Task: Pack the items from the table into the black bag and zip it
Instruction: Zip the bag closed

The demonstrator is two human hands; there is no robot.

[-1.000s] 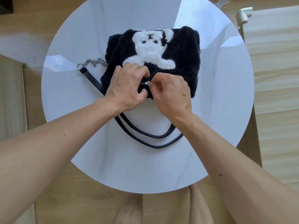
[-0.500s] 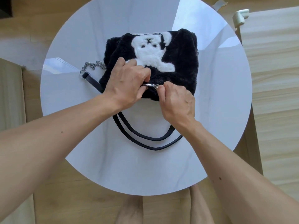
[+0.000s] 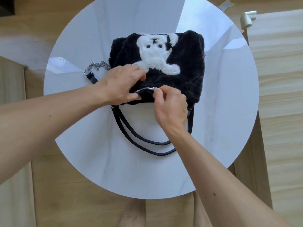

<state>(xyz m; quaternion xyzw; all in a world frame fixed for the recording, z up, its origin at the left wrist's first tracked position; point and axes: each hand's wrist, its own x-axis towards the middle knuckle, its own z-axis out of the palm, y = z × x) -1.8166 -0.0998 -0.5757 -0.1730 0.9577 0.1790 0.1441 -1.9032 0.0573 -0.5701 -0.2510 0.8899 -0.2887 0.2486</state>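
On table [image 3: 98, 161], right hand [image 3: 170, 108] has dragged zipper [image 3: 146, 89] rightward along bag [image 3: 188, 63].

1. The zipper pull is hidden inside the right hand's [image 3: 170, 107] fingertip grip; only silver teeth [image 3: 144, 89] show beside it.
2. The left hand [image 3: 120, 86] covers the near-left corner of the black bag [image 3: 188, 68].
3. The bag's contents cannot be seen.
4. The right forearm crosses the handle loops [image 3: 147, 142], hiding part of them.
5. The worktop's [image 3: 98, 161] far rim is cut off by the top edge.
6. Both forearms run out of frame.
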